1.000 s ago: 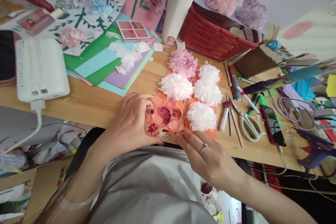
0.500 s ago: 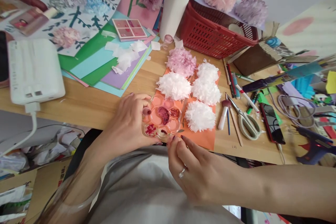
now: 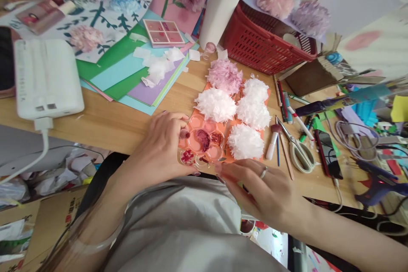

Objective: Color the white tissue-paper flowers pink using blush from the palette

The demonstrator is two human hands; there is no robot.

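My left hand (image 3: 168, 144) grips the left edge of a clear flower-shaped paint palette (image 3: 195, 140), thumb at the near side and fingers curled at the far side. Dark red, orange-red and pinkish smears lie in its wells. Pinched in the fingers of my right hand (image 3: 255, 180) is a thin stick with a dark tip (image 3: 204, 160), mostly hidden by the hand. Its tip is at the palette's near well. Just beyond, white tissue-paper flowers (image 3: 245, 141) and a pink one (image 3: 225, 75) rest on orange paper (image 3: 227, 157).
Right of the flowers lie a makeup brush (image 3: 273, 141), scissors (image 3: 298, 148), pens, a phone (image 3: 329, 153) and a glue gun (image 3: 379, 180). A red basket (image 3: 267, 44) and a white paper roll (image 3: 223, 4) stand behind. Coloured paper (image 3: 117, 80) and a white power bank (image 3: 47, 78) are left.
My right hand has shifted right and turned, with its back now more upward; the stick's tip stays at the near well. My left hand still holds the palette. The view has shifted slightly.
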